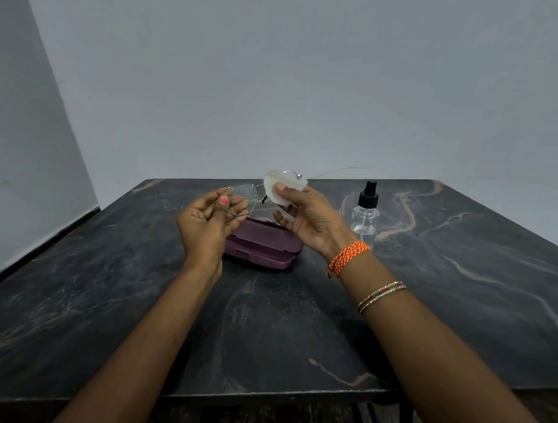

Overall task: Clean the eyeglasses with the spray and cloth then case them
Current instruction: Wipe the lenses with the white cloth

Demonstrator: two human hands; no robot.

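Note:
Thin wire-framed eyeglasses (244, 192) are held up above the table, their left lens speckled with droplets. My left hand (207, 221) pinches the rim of that lens between thumb and fingers. My right hand (306, 217) grips a white cloth (280, 187) folded over the other lens, which the cloth hides. One temple arm sticks out to the right past the cloth. A closed purple case (263, 247) lies on the table beneath my hands. The clear spray bottle (365, 214) with a black nozzle stands upright right of the case.
The dark marbled table (299, 322) reaches to grey walls at the back and left. Its front edge runs under my forearms. I wear an orange thread band and bangles on my right wrist.

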